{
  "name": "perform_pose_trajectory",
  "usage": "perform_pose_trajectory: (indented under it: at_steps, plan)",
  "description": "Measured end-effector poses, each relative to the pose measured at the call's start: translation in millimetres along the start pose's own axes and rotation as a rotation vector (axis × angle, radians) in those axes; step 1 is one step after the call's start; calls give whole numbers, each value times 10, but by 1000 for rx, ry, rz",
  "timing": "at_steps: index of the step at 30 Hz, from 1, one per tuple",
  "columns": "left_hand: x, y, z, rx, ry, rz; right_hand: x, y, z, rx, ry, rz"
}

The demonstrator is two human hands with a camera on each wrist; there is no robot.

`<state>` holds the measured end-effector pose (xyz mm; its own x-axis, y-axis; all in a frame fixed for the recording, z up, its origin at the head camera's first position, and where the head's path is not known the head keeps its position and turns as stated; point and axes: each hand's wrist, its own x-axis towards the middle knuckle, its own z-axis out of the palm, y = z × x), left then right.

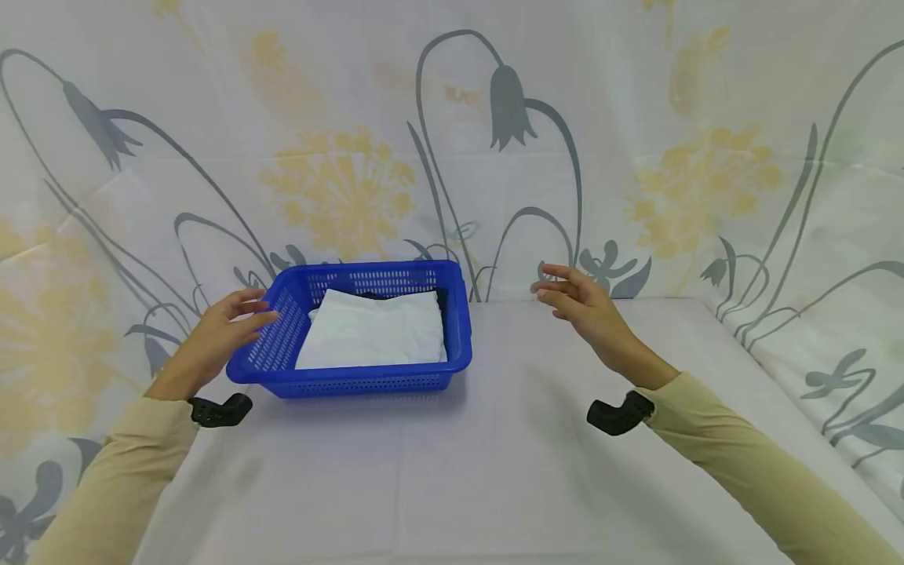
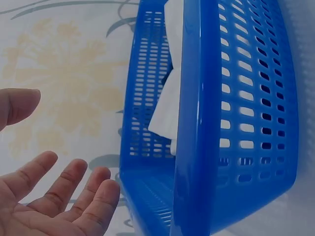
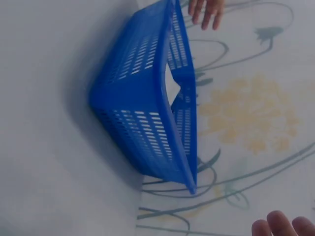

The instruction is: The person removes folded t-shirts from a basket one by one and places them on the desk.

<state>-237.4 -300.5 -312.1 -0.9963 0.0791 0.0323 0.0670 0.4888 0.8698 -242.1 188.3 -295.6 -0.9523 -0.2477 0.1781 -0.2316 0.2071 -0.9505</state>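
A blue plastic basket [image 1: 360, 380] with slotted walls stands on the white-covered table, left of centre. Inside lies a folded white cloth [image 1: 374, 329], with something dark showing behind its back and right edges. My left hand [image 1: 219, 337] hovers at the basket's left end, its fingers relaxed and spread near the rim; in the left wrist view this hand [image 2: 64, 196] holds nothing. To the right of the basket, well apart from it, my right hand [image 1: 582, 314] is raised over the table with loose fingers and nothing in them. Only its fingertips [image 3: 279, 223] show in the right wrist view.
Behind the table hangs a pale curtain [image 1: 600, 180] with grey and yellow flowers, which also runs down both sides. White cloth covers the tabletop [image 1: 494, 471]. A black wrist device [image 1: 621, 413] sits at each sleeve cuff.
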Motion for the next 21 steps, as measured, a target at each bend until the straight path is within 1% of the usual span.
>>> perform_pose_trajectory:
  at_steps: [4,8,15,21]
  plan:
    - [25,8,26,-53,-16,-7,50,2,92,15,0,12]
    - [59,32,79,-87,-20,-16,88,6,161,25,-14,16]
    - [108,54,164,-79,-38,-25,138,10,292,44,-42,35]
    - [159,17,196,-65,-37,-27,175,2,404,59,-52,41]
